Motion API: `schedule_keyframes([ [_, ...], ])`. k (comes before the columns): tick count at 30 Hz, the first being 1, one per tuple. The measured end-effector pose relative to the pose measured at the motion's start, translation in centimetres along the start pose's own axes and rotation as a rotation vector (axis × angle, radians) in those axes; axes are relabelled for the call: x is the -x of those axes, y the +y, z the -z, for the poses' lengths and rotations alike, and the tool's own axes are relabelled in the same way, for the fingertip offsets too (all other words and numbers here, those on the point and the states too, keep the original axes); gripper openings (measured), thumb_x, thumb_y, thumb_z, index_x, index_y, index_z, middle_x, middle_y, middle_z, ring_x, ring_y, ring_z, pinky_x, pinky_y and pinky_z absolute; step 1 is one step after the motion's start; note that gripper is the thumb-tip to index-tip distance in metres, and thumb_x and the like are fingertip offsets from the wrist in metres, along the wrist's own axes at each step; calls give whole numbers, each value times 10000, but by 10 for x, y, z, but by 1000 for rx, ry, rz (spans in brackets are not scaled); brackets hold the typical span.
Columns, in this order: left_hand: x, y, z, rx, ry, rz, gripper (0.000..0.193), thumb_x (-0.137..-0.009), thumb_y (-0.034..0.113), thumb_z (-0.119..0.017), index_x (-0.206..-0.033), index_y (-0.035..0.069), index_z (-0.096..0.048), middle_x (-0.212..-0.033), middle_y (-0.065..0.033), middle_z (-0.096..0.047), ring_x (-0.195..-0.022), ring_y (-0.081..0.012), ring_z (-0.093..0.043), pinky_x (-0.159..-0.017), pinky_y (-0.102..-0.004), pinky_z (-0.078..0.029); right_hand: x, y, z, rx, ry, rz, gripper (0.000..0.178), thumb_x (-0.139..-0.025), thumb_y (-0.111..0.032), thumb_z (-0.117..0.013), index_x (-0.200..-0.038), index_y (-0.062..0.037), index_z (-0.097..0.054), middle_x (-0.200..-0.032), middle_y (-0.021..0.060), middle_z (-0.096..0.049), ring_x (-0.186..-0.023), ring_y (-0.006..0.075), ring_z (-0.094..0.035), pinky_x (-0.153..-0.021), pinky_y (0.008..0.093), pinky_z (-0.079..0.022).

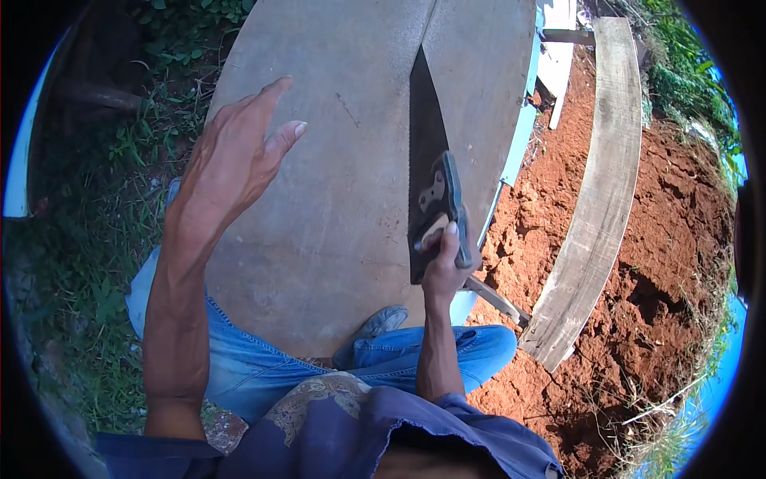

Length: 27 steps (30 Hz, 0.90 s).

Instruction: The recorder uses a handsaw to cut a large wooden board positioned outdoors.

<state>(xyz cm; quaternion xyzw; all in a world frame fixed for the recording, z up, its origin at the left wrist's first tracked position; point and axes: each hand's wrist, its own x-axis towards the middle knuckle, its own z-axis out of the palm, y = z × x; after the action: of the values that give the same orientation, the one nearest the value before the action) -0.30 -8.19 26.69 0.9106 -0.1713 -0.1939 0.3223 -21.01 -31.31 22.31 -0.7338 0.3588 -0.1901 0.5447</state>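
My right hand (452,259) is wrapped round the dark handle (453,191) of a handsaw, its thumb on top. The saw's dark blade (428,120) points away from me over a large grey-brown board (319,191). From the blade's tip a thin line runs on toward the board's far end; whether the teeth sit in a cut I cannot tell. Over the board's left part hovers my left hand (239,152), empty, with fingers stretched out and thumb apart.
Right of the board, a long weathered plank (598,184) lies over loose red soil (654,303). A wooden bar (499,299) reaches from the board toward it. Grass (88,279) grows along the left. My bent legs in blue jeans (255,359) are at the board's near end.
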Motion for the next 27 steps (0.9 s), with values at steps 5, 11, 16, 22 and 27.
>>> schedule_keyframes([
  [5,-10,4,-26,32,-32,-70,516,-972,293,-628,-1397,25,-512,-1305,-264,-600,-1201,-410,-582,-1014,-457,-463,-207,47,-94,102,189,-79,394,-956,-195,-576,-600,-26,-570,-520,37,-569,-442,124,-525,-466,300,-388],
  [11,-10,-12,6,46,-6,12,512,-975,292,-623,-1406,39,-512,-1328,-254,-591,-1222,-398,-573,-1037,-446,-450,58,11,22,42,51,-38,485,-991,-203,-506,-1365,105,-505,-652,62,-584,-538,104,-549,-547,246,-470],
  [16,-7,-18,12,65,89,-9,516,-975,294,-623,-1410,40,-510,-1330,-250,-594,-1228,-402,-573,-1037,-449,-450,7,1,2,64,13,-45,462,-999,-227,-519,-1339,85,-534,-651,48,-578,-536,93,-537,-521,237,-441],
  [22,-21,-7,-14,39,38,-69,531,-970,330,-627,-1395,29,-519,-1317,-251,-603,-1234,-406,-571,-1029,-457,-457,-161,55,-80,47,119,16,343,-989,-190,-552,-700,-6,-569,-564,29,-547,-465,115,-518,-474,285,-403],
  [27,-20,-13,-15,63,13,-50,518,-972,332,-624,-1390,40,-529,-1295,-250,-616,-1213,-409,-583,-1014,-450,-466,59,0,34,23,32,-54,470,-995,-188,-500,-1358,110,-506,-644,69,-573,-549,112,-550,-570,249,-469],
])
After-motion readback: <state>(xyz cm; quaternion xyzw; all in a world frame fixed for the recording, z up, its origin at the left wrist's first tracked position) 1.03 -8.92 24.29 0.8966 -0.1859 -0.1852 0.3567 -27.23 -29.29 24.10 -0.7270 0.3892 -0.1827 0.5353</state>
